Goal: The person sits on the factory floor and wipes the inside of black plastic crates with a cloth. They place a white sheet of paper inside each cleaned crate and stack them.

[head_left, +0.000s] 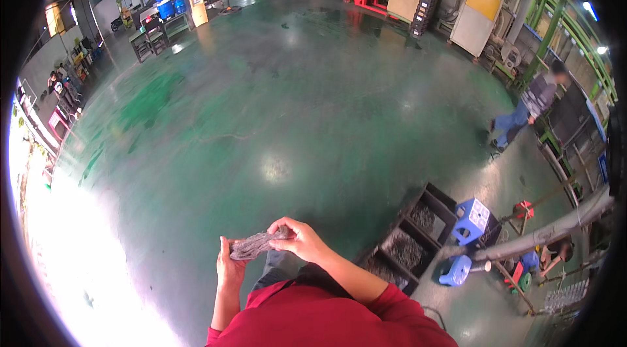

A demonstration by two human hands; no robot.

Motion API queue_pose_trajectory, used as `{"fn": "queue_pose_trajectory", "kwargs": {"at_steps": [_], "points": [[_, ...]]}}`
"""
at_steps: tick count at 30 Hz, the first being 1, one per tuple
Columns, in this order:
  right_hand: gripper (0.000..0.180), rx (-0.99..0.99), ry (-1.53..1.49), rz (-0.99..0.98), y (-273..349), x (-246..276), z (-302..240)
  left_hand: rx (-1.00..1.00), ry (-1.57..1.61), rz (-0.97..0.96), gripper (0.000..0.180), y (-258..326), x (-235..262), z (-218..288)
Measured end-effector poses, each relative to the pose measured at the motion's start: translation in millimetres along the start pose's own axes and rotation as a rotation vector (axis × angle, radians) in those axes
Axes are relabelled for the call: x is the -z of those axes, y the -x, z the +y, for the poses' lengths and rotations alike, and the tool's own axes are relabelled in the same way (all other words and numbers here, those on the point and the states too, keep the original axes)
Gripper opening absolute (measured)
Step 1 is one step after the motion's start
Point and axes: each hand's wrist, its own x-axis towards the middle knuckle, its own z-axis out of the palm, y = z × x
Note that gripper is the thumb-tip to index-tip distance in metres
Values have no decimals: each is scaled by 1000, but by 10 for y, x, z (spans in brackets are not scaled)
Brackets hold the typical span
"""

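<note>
The grey ridged piece [253, 246] is at the near side of the scene, held up above the green floor [261, 118] and in front of the person's red top [307, 317], between the 2 hands. It lies almost crosswise, its right end a little farther away than its left end. From its long uneven ridges I judge that the surface is rough, so it should not be very slippery. I suppose it is rather stiff, because it does not sag between the 2 ends, and not very heavy, although the weight cannot be seen. Its material I cannot tell: it may be 1 solid piece or many thin strips lying together, and in the second case small parts could come loose under a hard squeeze. For this reason a good hold seems to be at both ends, with moderate pressure. The left hand [230, 270] is at the left end, with a digit standing up along this end; the other fingers of this hand are mostly hidden, so I cannot tell how they are placed. The right hand [302, 240] reaches from the right, and its bent fingers close over the right end, gripping it from above; the thumb is not clear. The middle of the piece is uncovered. To the right, well apart, stands a dark divided bin [441, 199].
</note>
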Motion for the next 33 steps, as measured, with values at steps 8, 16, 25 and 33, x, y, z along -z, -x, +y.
{"fn": "queue_pose_trajectory", "kwargs": {"at_steps": [8, 16, 25, 33], "points": [[30, 257, 459, 524, -1978, 2503, -560, -104, -463, -172, 55, -3899, -2631, 470], [22, 0, 314, 1423, -2095, 5301, -869, -18, -251, -737, 51, -6422, -6501, 208], [21, 175, -31, 1116, -3997, 9047, -2139, -19, -550, -463, 55, -9235, -8305, -364], [24, 292, 464, 708, -6049, 11637, -2489, -280, -770, -1410, 48, -10028, -10824, -1269]]}}
